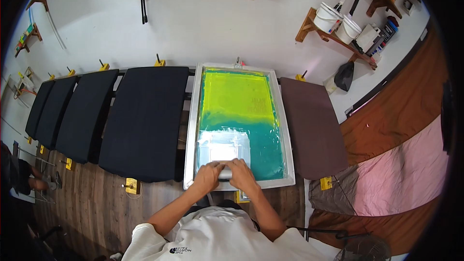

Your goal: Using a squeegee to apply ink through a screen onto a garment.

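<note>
A screen-printing screen with a pale metal frame [194, 116] lies in front of me. Its mesh is yellow-green at the far half and teal at the near half, with white ink [224, 140] spread over the near left part. My left hand [207, 176] and my right hand [241, 175] are side by side at the near end of the screen. Both are closed on a squeegee [225, 173], thumbs close together at its middle. Much of the squeegee is hidden beneath my fingers, and its blade edge cannot be made out.
Left of the screen stand several boards covered in black fabric [144, 121]; a brown-covered board [314, 128] is at the right. Yellow clamp blocks [132, 185] sit at board ends. White buckets [327, 18] stand on a wall shelf. Brown and pink cloth [386, 174] hangs at right. Someone's leg [38, 183] shows far left.
</note>
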A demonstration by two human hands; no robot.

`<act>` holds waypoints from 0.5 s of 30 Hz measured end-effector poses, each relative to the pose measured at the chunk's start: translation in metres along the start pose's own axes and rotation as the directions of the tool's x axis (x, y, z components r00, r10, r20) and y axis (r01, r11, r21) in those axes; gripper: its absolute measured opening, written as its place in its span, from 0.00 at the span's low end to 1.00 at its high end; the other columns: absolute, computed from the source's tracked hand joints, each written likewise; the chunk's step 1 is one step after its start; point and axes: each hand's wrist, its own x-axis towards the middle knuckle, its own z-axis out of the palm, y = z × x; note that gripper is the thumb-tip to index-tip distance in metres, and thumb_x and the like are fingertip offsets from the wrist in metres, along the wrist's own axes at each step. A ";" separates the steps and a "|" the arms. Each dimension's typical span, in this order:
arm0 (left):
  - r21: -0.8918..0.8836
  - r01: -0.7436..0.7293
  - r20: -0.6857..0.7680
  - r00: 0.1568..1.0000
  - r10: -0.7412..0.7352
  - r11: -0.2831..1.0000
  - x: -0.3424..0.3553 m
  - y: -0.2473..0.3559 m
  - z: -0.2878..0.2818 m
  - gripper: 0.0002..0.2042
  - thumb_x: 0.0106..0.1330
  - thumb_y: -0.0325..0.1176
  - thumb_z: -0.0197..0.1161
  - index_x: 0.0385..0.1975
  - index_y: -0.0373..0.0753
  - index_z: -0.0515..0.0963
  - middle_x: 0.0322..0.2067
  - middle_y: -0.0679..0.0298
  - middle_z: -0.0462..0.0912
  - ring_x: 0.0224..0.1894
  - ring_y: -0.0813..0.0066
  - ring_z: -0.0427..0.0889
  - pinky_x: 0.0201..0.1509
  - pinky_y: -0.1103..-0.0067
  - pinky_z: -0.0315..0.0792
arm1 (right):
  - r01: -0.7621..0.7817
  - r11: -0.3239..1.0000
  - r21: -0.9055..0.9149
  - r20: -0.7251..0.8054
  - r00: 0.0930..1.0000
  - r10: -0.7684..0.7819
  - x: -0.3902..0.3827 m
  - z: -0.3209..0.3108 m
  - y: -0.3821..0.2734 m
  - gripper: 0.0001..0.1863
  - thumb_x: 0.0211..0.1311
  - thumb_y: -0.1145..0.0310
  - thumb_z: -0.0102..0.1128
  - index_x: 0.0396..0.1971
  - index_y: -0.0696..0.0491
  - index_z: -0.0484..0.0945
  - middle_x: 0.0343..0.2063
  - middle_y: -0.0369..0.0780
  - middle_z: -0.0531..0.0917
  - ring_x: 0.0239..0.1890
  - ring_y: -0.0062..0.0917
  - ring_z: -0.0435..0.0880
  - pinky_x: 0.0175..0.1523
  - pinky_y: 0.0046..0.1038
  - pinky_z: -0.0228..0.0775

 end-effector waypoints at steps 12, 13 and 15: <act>0.032 0.124 0.083 0.989 -0.126 0.992 0.075 -0.029 -0.027 0.19 0.47 0.22 0.60 0.42 0.39 0.83 0.31 0.48 0.84 0.36 0.47 0.83 0.42 0.62 0.78 | -0.042 0.984 -0.174 0.052 0.997 0.052 0.085 -0.027 0.006 0.17 0.44 0.77 0.62 0.39 0.52 0.83 0.35 0.48 0.83 0.42 0.45 0.83 0.47 0.44 0.76; 0.021 0.151 0.083 0.985 -0.152 0.988 0.072 -0.026 -0.025 0.19 0.46 0.21 0.60 0.42 0.38 0.83 0.33 0.48 0.84 0.37 0.48 0.83 0.43 0.62 0.78 | -0.041 0.986 -0.164 0.047 0.998 0.050 0.083 -0.022 0.009 0.19 0.43 0.79 0.63 0.40 0.52 0.83 0.36 0.49 0.82 0.42 0.46 0.82 0.48 0.43 0.75; -0.018 0.136 0.018 0.991 -0.136 0.990 0.061 -0.026 -0.015 0.22 0.44 0.19 0.61 0.43 0.36 0.82 0.38 0.49 0.84 0.40 0.49 0.83 0.46 0.64 0.78 | -0.031 0.992 -0.121 0.005 0.999 0.032 0.074 -0.013 0.010 0.23 0.40 0.81 0.63 0.43 0.52 0.82 0.39 0.49 0.81 0.44 0.46 0.79 0.51 0.41 0.74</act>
